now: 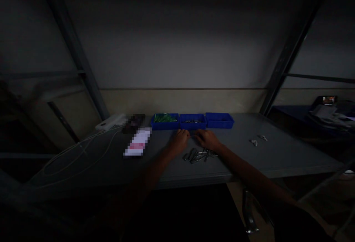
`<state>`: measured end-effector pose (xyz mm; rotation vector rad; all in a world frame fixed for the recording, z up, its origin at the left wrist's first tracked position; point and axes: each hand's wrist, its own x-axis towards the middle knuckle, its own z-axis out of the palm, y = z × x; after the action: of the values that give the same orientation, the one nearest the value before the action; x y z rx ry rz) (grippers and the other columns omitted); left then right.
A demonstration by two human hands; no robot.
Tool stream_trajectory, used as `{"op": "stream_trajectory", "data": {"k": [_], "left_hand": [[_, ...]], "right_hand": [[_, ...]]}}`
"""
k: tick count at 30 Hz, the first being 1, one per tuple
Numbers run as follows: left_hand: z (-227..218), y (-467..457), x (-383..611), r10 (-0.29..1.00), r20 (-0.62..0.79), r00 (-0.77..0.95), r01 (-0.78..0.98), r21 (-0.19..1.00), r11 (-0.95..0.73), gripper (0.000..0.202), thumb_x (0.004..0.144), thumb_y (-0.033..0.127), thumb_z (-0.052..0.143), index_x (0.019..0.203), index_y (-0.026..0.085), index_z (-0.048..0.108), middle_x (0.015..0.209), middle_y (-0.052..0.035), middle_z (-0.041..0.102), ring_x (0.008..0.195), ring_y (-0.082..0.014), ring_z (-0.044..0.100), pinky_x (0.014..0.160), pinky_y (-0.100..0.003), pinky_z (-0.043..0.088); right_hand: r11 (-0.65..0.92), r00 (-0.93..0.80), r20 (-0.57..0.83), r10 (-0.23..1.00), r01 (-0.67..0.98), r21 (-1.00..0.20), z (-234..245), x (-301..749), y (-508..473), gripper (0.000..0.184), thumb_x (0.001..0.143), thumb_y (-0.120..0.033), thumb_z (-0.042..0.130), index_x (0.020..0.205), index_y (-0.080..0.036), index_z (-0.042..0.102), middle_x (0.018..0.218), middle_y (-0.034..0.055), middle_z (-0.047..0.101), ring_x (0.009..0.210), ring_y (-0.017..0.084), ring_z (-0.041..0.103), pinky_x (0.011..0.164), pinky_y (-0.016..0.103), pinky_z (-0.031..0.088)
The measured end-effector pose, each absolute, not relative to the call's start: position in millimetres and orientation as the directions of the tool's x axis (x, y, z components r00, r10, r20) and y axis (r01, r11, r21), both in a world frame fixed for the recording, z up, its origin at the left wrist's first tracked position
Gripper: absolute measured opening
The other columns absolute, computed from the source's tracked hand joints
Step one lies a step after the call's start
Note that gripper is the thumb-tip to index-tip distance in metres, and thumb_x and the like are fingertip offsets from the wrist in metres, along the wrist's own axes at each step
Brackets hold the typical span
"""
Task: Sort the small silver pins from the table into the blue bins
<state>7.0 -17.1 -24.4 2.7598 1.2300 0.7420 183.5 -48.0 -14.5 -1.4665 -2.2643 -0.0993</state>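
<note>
My left hand [181, 140] and my right hand [208, 139] meet closely over the table, fingers drawn together in a pinch. A thin, pale sliver shows in the gap between them, too small and dark to name. Just below my right hand lies a loose pile of small shiny metal parts [197, 156]. Beyond my hands stand three blue bins in a row. The left bin [165, 125] holds green pieces [164, 118], and the middle bin [192, 125] holds small metal parts [191, 121]. The right bin [220, 124] is beside it.
A phone with a lit, blurred screen [138, 143] lies left on the grey table [163, 171]. Behind it are a dark pixelated object [134, 123] and a white power strip [110, 122] with trailing cables. White earbuds [254, 142] lie right. Metal posts [288, 53] flank the table.
</note>
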Motion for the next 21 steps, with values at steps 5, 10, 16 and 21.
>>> {"op": "stream_trajectory", "data": {"k": [5, 10, 16, 21], "left_hand": [[-23.0, -17.4, 5.9, 0.707, 0.452, 0.543, 0.676, 0.264, -0.688, 0.017, 0.088, 0.016, 0.039, 0.087, 0.015, 0.056, 0.089, -0.0059, 0.058, 0.089, -0.0175, 0.049, 0.084, -0.032, 0.038], [-21.8, -16.2, 4.1, 0.701, 0.416, 0.579, 0.677, 0.234, -0.698, 0.018, 0.088, 0.015, 0.040, 0.087, 0.015, 0.058, 0.091, -0.0054, 0.059, 0.090, -0.0173, 0.049, 0.087, -0.033, 0.037], [-20.6, -14.4, 3.5, 0.709, 0.400, 0.580, 0.654, 0.290, -0.699, 0.018, 0.086, 0.013, 0.042, 0.087, 0.017, 0.059, 0.092, -0.0050, 0.060, 0.091, -0.0167, 0.050, 0.086, -0.031, 0.039], [-20.6, -15.1, 4.8, 0.706, 0.409, 0.578, 0.635, 0.318, -0.704, 0.018, 0.087, 0.015, 0.042, 0.086, 0.017, 0.060, 0.092, -0.0055, 0.061, 0.093, -0.0172, 0.051, 0.086, -0.031, 0.039]], "right_hand": [[0.423, -0.331, 0.411, 0.850, 0.892, -0.157, -14.4, 182.2, -50.2, 0.020, 0.088, -0.027, 0.044, 0.099, -0.017, 0.058, 0.091, 0.0074, 0.068, 0.080, 0.016, 0.063, 0.067, 0.023, 0.040], [0.438, -0.342, 0.421, 0.840, 0.886, -0.152, -16.1, 181.7, -49.7, 0.019, 0.088, -0.026, 0.043, 0.097, -0.017, 0.058, 0.088, 0.0070, 0.068, 0.077, 0.016, 0.063, 0.066, 0.023, 0.040], [0.469, -0.361, 0.443, 0.821, 0.869, -0.160, -14.5, 178.7, -50.6, 0.022, 0.090, -0.029, 0.040, 0.091, -0.017, 0.059, 0.084, 0.0063, 0.067, 0.074, 0.016, 0.062, 0.065, 0.024, 0.039], [0.474, -0.338, 0.468, 0.817, 0.855, -0.209, -11.5, 178.4, -52.6, 0.021, 0.090, -0.028, 0.040, 0.089, -0.017, 0.058, 0.082, 0.0060, 0.067, 0.071, 0.014, 0.060, 0.064, 0.023, 0.039]]}}
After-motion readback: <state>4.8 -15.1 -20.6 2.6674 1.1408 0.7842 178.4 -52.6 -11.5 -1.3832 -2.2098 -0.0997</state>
